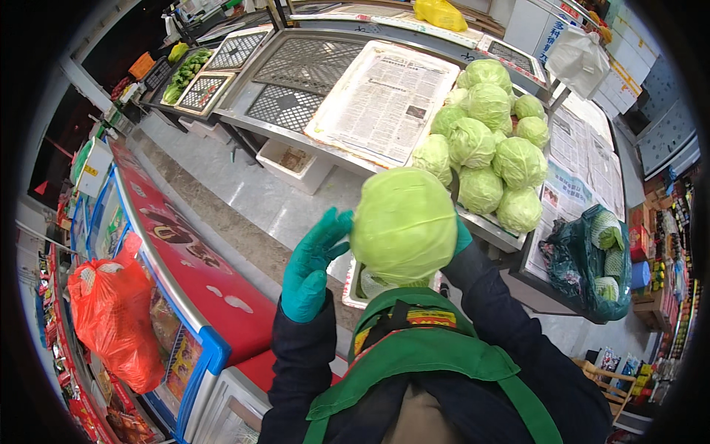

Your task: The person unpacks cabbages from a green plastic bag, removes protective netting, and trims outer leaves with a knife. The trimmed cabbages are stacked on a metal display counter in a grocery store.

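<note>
A large green cabbage (404, 225) is held up before my chest. My right hand (462, 235), in a teal rubber glove, supports it from the right, mostly hidden behind it. My left hand (315, 266), gloved alike, is raised on the cabbage's left side with its fingers apart; the fingertips are close to the leaves, and I cannot tell if they touch. Beyond it, several cabbages (486, 141) are heaped on the metal display stand. Below the held cabbage, a white foam box (353, 286) with netted produce is partly covered.
Newspaper (388, 105) lines a foam panel beside the heap. A red chest freezer (194, 244) stands at the left, bearing a red plastic bag (113, 322). A dark green bag (602, 266) of netted vegetables sits at the right. A white box (294, 166) is under the stand.
</note>
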The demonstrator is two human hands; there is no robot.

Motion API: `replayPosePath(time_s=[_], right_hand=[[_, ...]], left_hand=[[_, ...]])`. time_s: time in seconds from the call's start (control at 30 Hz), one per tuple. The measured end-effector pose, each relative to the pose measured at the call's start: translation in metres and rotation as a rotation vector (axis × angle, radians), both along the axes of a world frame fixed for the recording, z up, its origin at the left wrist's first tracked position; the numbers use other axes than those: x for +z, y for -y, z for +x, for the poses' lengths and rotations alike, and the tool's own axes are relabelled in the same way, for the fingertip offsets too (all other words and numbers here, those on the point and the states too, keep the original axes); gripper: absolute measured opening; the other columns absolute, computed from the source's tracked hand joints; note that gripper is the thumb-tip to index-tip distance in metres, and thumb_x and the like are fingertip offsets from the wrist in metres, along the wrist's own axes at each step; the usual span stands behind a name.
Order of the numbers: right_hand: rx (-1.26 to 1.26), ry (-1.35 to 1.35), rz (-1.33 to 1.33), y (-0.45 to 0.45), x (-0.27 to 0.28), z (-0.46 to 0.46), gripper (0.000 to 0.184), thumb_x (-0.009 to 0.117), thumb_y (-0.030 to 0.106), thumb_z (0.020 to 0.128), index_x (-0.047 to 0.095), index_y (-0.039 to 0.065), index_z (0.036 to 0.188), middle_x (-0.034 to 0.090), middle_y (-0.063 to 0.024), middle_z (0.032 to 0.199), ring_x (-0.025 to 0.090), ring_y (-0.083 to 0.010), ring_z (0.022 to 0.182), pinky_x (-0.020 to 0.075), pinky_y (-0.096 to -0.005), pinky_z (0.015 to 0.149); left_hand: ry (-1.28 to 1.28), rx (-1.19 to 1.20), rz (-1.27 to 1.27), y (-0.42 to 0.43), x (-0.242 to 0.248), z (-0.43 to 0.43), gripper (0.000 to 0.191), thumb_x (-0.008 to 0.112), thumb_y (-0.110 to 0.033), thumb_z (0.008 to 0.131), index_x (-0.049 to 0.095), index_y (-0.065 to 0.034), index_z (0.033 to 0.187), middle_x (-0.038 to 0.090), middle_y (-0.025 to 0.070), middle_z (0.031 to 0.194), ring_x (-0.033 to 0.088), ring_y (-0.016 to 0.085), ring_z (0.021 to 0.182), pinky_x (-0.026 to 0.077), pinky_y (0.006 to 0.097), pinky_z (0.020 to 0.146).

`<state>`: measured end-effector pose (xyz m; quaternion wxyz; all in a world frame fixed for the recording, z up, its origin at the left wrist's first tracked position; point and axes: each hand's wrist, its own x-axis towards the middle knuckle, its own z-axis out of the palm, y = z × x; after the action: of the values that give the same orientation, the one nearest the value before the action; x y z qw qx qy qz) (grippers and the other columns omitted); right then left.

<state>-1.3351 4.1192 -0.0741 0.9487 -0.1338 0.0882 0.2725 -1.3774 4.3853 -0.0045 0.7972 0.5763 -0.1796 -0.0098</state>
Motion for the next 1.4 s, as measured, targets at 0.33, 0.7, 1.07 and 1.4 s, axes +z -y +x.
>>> replayPosePath(time_s=[0.33, 0.7, 1.07, 1.4], right_hand=[[-0.025, 0.544, -0.972, -0.003, 0.020, -0.038, 0.043, 0.044, 0.033, 0.098, 0.047, 0.008, 0.133, 0.055, -0.0142, 0.128, 0.055, -0.0265, 0.113, 0.0468, -0.0401, 0.095], [-0.052, -0.165, -0.062, 0.047, -0.048, -0.066, 0.058, 0.043, 0.048, 0.094, 0.046, 0.005, 0.133, 0.051, -0.0147, 0.133, 0.051, -0.0310, 0.118, 0.0388, -0.0452, 0.103], [0.084, -0.140, -0.113, 0.075, -0.072, -0.088, 0.056, 0.044, 0.046, 0.094, 0.047, 0.005, 0.133, 0.051, -0.0146, 0.133, 0.052, -0.0306, 0.118, 0.0396, -0.0447, 0.102], [0.197, -0.122, -0.110, 0.097, -0.080, -0.077, 0.054, 0.044, 0.043, 0.095, 0.047, 0.005, 0.133, 0.052, -0.0145, 0.132, 0.052, -0.0303, 0.118, 0.0403, -0.0442, 0.101]], left_hand=[[-0.384, -0.203, -0.515, 0.055, -0.082, 0.040, 0.073, 0.060, -0.043, 0.086, 0.032, -0.0056, 0.142, 0.034, 0.0088, 0.147, 0.034, 0.025, 0.134, 0.026, 0.0416, 0.110], [-0.239, 0.118, 0.010, 0.092, -0.093, -0.022, 0.062, 0.066, -0.018, 0.085, 0.038, -0.0034, 0.138, 0.046, 0.0151, 0.133, 0.046, 0.025, 0.121, 0.037, 0.0367, 0.103], [0.213, 0.025, 0.861, 0.108, -0.016, -0.037, 0.072, 0.075, -0.030, 0.075, 0.046, 0.0021, 0.132, 0.049, 0.0241, 0.126, 0.051, 0.035, 0.116, 0.043, 0.0409, 0.097], [0.124, 0.098, 1.099, 0.129, -0.005, -0.040, 0.064, 0.074, -0.031, 0.076, 0.052, 0.0011, 0.126, 0.052, 0.0214, 0.123, 0.057, 0.035, 0.108, 0.048, 0.0392, 0.091]])
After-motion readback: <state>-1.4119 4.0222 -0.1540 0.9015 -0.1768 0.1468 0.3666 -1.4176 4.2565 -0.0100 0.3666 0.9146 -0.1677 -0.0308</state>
